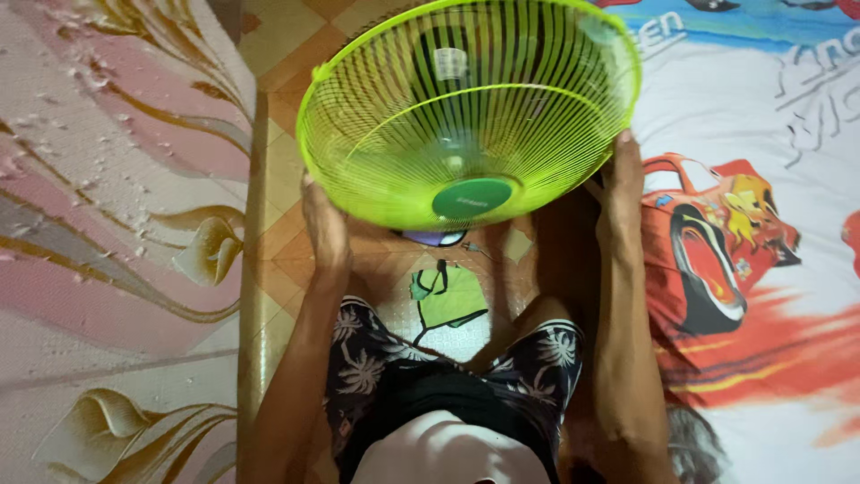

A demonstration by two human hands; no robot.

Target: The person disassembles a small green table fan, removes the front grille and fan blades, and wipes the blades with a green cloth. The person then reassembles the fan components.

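Fan guard [448, 116]: bright lime-green wire ribs, dark green round centre cap.
Shorts [367, 358]: dark navy with white palm-tree print.
Floor [287, 242]: orange and tan tiles.
Wall [107, 224]: pink with gold swirling lily pattern.
Bedsheet [761, 251]: white, red cartoon car.

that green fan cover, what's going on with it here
A person seated on a tiled floor holds up a bright green wire fan guard with both bare hands, the left hand on its left rim and the right hand on its right rim. The guard's hollow side faces the camera, with a darker green round cap at its centre. A green piece lies on the floor between the knees. A cartoon-car printed sheet lies to the right.
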